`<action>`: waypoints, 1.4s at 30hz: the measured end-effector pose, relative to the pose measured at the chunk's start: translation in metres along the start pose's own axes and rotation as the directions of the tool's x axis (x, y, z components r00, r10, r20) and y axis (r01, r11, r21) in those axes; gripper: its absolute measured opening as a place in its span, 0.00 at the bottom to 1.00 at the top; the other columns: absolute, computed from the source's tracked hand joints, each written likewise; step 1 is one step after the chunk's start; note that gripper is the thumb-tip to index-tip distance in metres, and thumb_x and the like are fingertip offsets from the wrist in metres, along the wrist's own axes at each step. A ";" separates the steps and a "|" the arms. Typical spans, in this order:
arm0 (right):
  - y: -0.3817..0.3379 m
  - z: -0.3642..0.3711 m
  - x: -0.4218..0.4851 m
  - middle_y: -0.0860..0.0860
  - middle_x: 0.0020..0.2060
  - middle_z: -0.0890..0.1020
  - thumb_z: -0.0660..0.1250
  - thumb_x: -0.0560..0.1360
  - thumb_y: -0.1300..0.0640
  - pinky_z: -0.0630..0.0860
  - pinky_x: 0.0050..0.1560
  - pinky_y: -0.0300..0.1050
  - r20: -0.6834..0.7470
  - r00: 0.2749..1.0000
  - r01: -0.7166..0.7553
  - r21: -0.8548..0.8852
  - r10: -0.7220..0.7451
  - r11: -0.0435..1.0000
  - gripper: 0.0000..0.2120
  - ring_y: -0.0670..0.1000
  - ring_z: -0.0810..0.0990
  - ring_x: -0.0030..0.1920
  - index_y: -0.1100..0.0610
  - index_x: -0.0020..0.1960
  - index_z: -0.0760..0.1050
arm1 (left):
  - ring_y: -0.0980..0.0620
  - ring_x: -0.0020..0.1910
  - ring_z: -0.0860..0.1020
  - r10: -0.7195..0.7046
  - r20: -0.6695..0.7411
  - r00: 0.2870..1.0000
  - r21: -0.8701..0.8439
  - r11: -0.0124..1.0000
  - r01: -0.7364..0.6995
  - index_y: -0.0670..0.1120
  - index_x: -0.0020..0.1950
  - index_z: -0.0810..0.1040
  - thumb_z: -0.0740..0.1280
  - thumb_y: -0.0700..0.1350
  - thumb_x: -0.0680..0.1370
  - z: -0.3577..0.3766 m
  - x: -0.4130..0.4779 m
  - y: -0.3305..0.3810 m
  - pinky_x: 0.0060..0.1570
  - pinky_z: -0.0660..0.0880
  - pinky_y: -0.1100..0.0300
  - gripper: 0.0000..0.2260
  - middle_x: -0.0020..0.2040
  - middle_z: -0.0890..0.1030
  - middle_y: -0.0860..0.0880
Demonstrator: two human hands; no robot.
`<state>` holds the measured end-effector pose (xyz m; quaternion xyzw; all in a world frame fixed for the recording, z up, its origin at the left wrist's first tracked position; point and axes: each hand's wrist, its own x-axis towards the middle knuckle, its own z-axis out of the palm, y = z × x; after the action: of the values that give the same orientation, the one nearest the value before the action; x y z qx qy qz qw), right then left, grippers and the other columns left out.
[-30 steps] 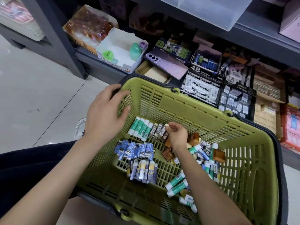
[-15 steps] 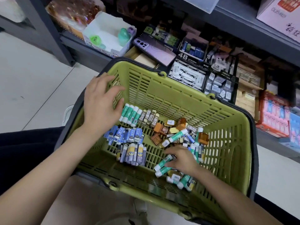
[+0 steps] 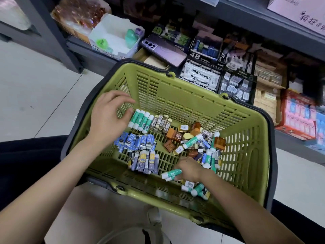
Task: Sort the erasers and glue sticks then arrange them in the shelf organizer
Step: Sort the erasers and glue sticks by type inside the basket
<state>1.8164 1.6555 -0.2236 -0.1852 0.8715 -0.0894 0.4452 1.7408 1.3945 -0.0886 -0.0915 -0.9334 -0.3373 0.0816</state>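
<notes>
Fingers (image 3: 177, 178) of the right hand (image 3: 189, 169) curl around a pair of glue sticks (image 3: 172, 174) close to the near wall of a green basket (image 3: 175, 88), apparently lifting them clear of the loose heap (image 3: 193, 143) of mixed erasers and glue sticks piled on the right of the basket floor. To the left, sorted stock lies in tidy groups, seemingly so each kind can be carried out together: purple-and-yellow erasers (image 3: 144, 161) nearest, blue erasers (image 3: 136, 141) behind them, then a green glue-stick row (image 3: 141, 121) touching a line of brown-banded erasers (image 3: 162, 123) at the far wall. That green row looks the likely destination for the held pair. The left hand (image 3: 107, 120) holds nothing, its fingers (image 3: 123, 100) apart over the basket's left wall just beside the green row, probably steadying the basket; contact cannot be confirmed. Beyond the far rim the shelf organizer (image 3: 202, 74) stands with its boxed compartments, a phone (image 3: 165, 50) lying on top of the stock, and nothing from the basket has reached it yet. A second ago the right hand was up at the brown-banded line; half a second ago it had dropped to these sticks, where it remains. The left hand has kept its place throughout, and the four sorted groups look unchanged.
</notes>
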 end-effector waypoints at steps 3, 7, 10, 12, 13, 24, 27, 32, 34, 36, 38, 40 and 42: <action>0.006 -0.013 -0.015 0.53 0.49 0.74 0.66 0.75 0.46 0.63 0.50 0.45 -0.045 0.995 -0.082 0.137 0.089 0.987 0.16 0.54 0.70 0.56 0.53 0.59 0.77 | 0.48 0.57 0.75 -0.019 0.042 0.999 -0.051 0.998 0.021 0.43 0.53 0.82 0.70 0.35 0.73 0.002 -0.002 -0.002 0.58 0.63 0.62 0.10 0.54 0.80 0.47; 0.008 -0.037 -0.032 0.51 0.47 0.78 0.66 0.76 0.48 0.72 0.41 0.41 -0.192 0.946 -0.151 0.448 0.260 0.881 0.15 0.45 0.76 0.41 0.57 0.57 0.76 | 0.49 0.57 0.74 -0.066 0.075 0.995 -0.093 0.993 0.073 0.43 0.54 0.81 0.69 0.35 0.74 0.004 0.001 0.002 0.59 0.66 0.58 0.10 0.53 0.78 0.49; -0.018 -0.056 -0.022 0.52 0.34 0.75 0.68 0.76 0.51 0.66 0.29 0.36 -0.291 0.862 0.024 0.841 0.416 0.540 0.10 0.42 0.69 0.27 0.59 0.47 0.78 | 0.43 0.53 0.76 0.035 -0.067 0.997 0.034 0.999 -0.033 0.41 0.51 0.82 0.69 0.34 0.73 -0.006 0.012 0.000 0.55 0.67 0.56 0.09 0.51 0.80 0.44; -0.041 -0.071 0.001 0.55 0.34 0.77 0.68 0.76 0.54 0.70 0.29 0.41 -0.233 0.844 0.108 0.956 0.483 0.273 0.09 0.49 0.73 0.29 0.60 0.45 0.77 | 0.40 0.52 0.76 0.131 -0.167 0.977 0.184 0.978 -0.100 0.41 0.52 0.82 0.68 0.38 0.72 -0.017 0.022 -0.008 0.53 0.67 0.54 0.10 0.52 0.80 0.43; -0.054 -0.078 0.016 0.56 0.36 0.78 0.68 0.76 0.56 0.72 0.28 0.41 -0.188 0.850 0.132 0.980 0.492 0.147 0.09 0.50 0.74 0.30 0.62 0.47 0.77 | 0.39 0.53 0.75 0.143 -0.171 0.975 0.240 0.966 -0.099 0.41 0.53 0.81 0.67 0.40 0.72 -0.022 0.028 -0.013 0.54 0.68 0.51 0.11 0.54 0.79 0.42; -0.110 -0.119 0.125 0.61 0.49 0.80 0.65 0.78 0.59 0.80 0.37 0.43 -0.041 0.844 0.085 0.995 0.535 -0.058 0.15 0.56 0.78 0.41 0.68 0.61 0.73 | 0.45 0.62 0.74 -0.015 0.050 0.999 0.132 0.991 0.009 0.47 0.64 0.76 0.71 0.42 0.72 -0.018 0.042 -0.035 0.58 0.71 0.53 0.20 0.66 0.72 0.47; -0.110 -0.118 0.124 0.56 0.40 0.79 0.60 0.80 0.60 0.76 0.34 0.46 -0.073 0.819 0.048 0.997 0.570 0.059 0.13 0.53 0.76 0.34 0.65 0.60 0.75 | 0.45 0.61 0.75 -0.017 0.047 0.999 0.107 0.994 0.012 0.46 0.62 0.78 0.72 0.42 0.72 -0.017 0.042 -0.035 0.56 0.73 0.51 0.19 0.66 0.72 0.46; -0.111 -0.107 0.120 0.51 0.36 0.77 0.55 0.80 0.63 0.64 0.27 0.40 -0.109 0.743 0.124 0.992 0.660 0.024 0.14 0.47 0.68 0.28 0.60 0.64 0.69 | 0.43 0.61 0.75 -0.003 0.048 0.999 0.101 0.995 -0.002 0.47 0.61 0.78 0.72 0.41 0.72 -0.015 0.041 -0.036 0.55 0.73 0.50 0.17 0.65 0.72 0.45; -0.113 -0.103 0.114 0.53 0.40 0.78 0.54 0.79 0.67 0.67 0.30 0.41 -0.035 0.761 0.145 0.982 0.648 -0.117 0.17 0.48 0.71 0.32 0.60 0.67 0.67 | 0.43 0.60 0.75 -0.003 0.043 0.999 0.106 0.994 -0.002 0.47 0.60 0.78 0.72 0.42 0.72 -0.015 0.041 -0.036 0.54 0.73 0.50 0.17 0.65 0.72 0.45; -0.113 -0.102 0.110 0.57 0.51 0.79 0.54 0.79 0.69 0.75 0.33 0.43 0.046 0.797 0.143 0.954 0.603 -0.263 0.19 0.50 0.75 0.37 0.62 0.69 0.66 | 0.43 0.59 0.76 -0.001 0.042 0.999 0.119 0.993 -0.004 0.47 0.61 0.78 0.72 0.42 0.72 -0.014 0.040 -0.036 0.53 0.72 0.51 0.17 0.66 0.72 0.45; -0.112 -0.106 0.105 0.58 0.55 0.77 0.54 0.80 0.68 0.80 0.38 0.44 0.085 0.827 0.132 0.931 0.555 -0.340 0.15 0.52 0.78 0.43 0.63 0.65 0.69 | 0.42 0.59 0.75 0.001 0.042 0.999 0.133 0.991 -0.007 0.47 0.61 0.78 0.72 0.42 0.72 -0.014 0.039 -0.036 0.53 0.73 0.50 0.18 0.66 0.71 0.44; -0.109 -0.111 0.101 0.57 0.53 0.77 0.54 0.81 0.67 0.81 0.46 0.48 0.091 0.851 0.113 0.930 0.517 -0.349 0.11 0.53 0.79 0.47 0.62 0.59 0.71 | 0.42 0.60 0.75 -0.002 0.045 0.999 0.141 0.990 -0.004 0.47 0.61 0.77 0.71 0.42 0.72 -0.014 0.039 -0.036 0.54 0.73 0.50 0.18 0.66 0.71 0.45; -0.106 -0.113 0.094 0.55 0.51 0.76 0.56 0.81 0.66 0.80 0.47 0.48 0.077 0.861 0.104 0.941 0.503 -0.323 0.12 0.53 0.77 0.50 0.63 0.63 0.70 | 0.43 0.61 0.74 -0.004 0.047 0.999 0.142 0.990 -0.003 0.47 0.61 0.77 0.71 0.43 0.72 -0.015 0.039 -0.035 0.54 0.73 0.50 0.18 0.67 0.71 0.45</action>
<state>1.7002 1.5196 -0.1929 0.4263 0.5268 -0.6947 0.2410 1.6964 1.3630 -0.0902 -0.0932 -0.9567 -0.2679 0.0656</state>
